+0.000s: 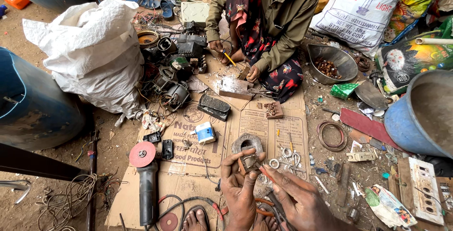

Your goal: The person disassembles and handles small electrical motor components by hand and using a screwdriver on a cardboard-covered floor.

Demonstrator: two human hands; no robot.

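While the left hand (239, 191) pinches a small brown metal part (249, 162) between thumb and fingers (236, 158), the right hand (297, 198) comes in from the side with fingers narrow around a thin tool, its tip touching the part. Both sit low at the bottom edge, over flattened cardboard (198, 165) on the dirt floor. Just beyond is a grey metal ring (247, 142), with loose hooks (289, 155) to its right. An angle grinder (145, 174) lies well left, near the cardboard's edge. Bare cardboard between gives some elbow room. Across it, another person (269, 19) sits working with a yellow-handled tool (230, 58).
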